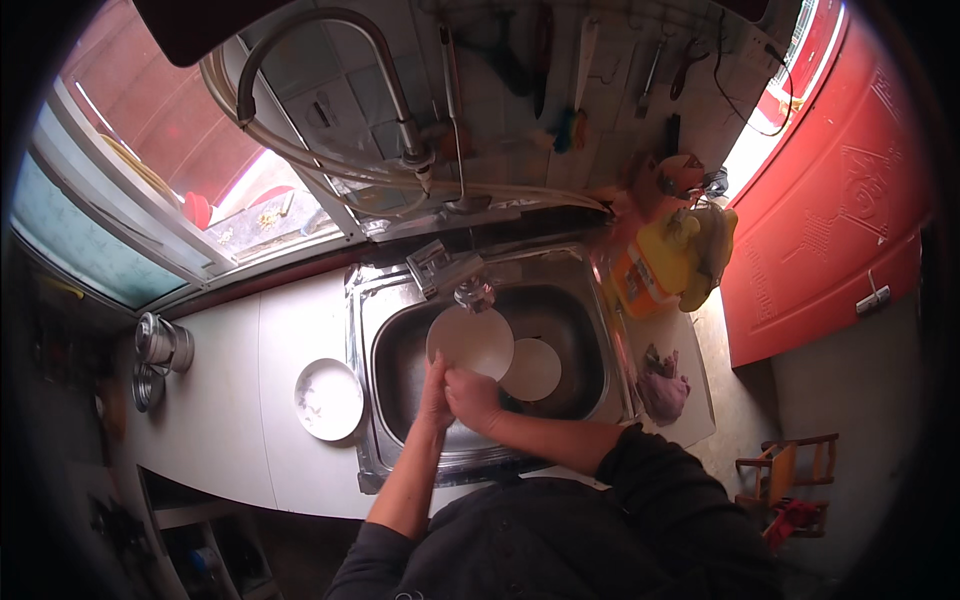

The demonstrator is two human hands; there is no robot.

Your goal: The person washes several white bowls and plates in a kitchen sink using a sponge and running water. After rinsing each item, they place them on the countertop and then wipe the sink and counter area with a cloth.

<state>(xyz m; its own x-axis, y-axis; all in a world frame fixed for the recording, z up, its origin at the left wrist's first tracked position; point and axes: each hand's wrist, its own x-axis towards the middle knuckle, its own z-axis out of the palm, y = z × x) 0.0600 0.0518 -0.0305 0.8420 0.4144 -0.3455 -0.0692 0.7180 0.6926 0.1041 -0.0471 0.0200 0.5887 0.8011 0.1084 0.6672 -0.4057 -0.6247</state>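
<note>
Under the metal faucet [448,276], a pale plate [474,337] is held over the stainless steel sink [592,352]. My left hand [435,394] grips its near left edge, thumb towards the rim. Close against it, my right hand [474,396] is curled at the near edge of the same plate; whether its fingers pinch the rim or a cloth is hidden. A second pale dish [534,370] lies in the basin, partly behind the held plate. On the counter left of the sink rests a white plate [328,399] with a faint floral pattern.
Metal pots [163,343] stand at the counter's far left. Right of the sink are a yellow-orange container [646,274] and a crumpled purple cloth [665,394]. A tall curved spout [375,41] and hoses rise behind the sink. Utensils hang on the tiled wall. A red door [832,210] stands at right.
</note>
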